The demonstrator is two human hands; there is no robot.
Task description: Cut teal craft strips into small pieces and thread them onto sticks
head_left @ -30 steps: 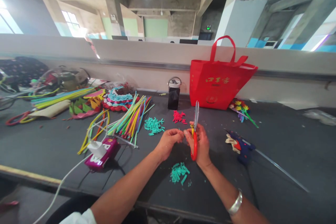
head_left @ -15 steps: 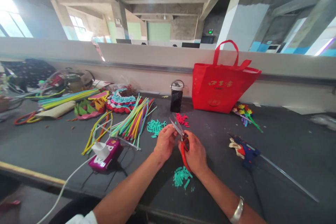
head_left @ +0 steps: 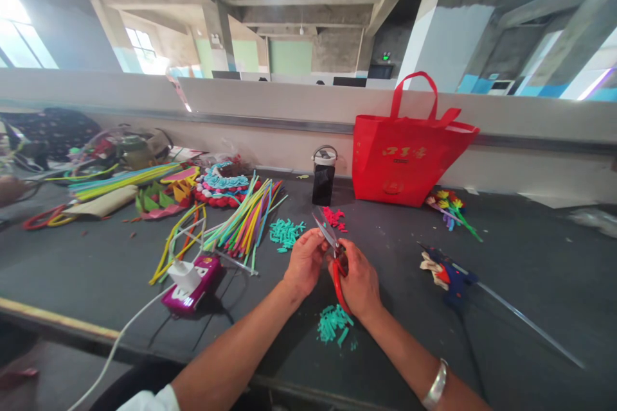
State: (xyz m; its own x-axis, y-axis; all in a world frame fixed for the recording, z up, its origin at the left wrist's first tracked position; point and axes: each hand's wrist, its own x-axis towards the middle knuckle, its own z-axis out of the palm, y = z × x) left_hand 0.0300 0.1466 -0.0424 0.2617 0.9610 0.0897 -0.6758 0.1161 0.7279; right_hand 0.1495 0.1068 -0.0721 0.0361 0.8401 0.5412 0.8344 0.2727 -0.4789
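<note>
- A second ago your right hand [head_left: 360,284] held the scissors [head_left: 328,234] with the blades straight up and closed. Now they tip toward the upper left, and the tips reach the fingers of your left hand [head_left: 303,263].
- Over the last half second almost nothing has shifted. Both hands sit together at the centre of the frame, low over the dark worktop [head_left: 506,257].
- Your right fingers are curled tight around the red handles. The blades look slightly parted, though the gap is too small to be sure of.
- Your left fingertips are pressed together right at the blades, pinching something tiny whose colour and shape I cannot make out.
- So the cutting work looks to be at the point of a snip — blade and pinched piece have come together.
- The small heap of teal pieces [head_left: 332,324] lies directly below your hands, toward the bottom of the frame.
- A second teal heap [head_left: 285,232] and a few red pieces [head_left: 335,218] lie just above your hands — the bundle of coloured sticks [head_left: 245,215] is to their left.
</note>
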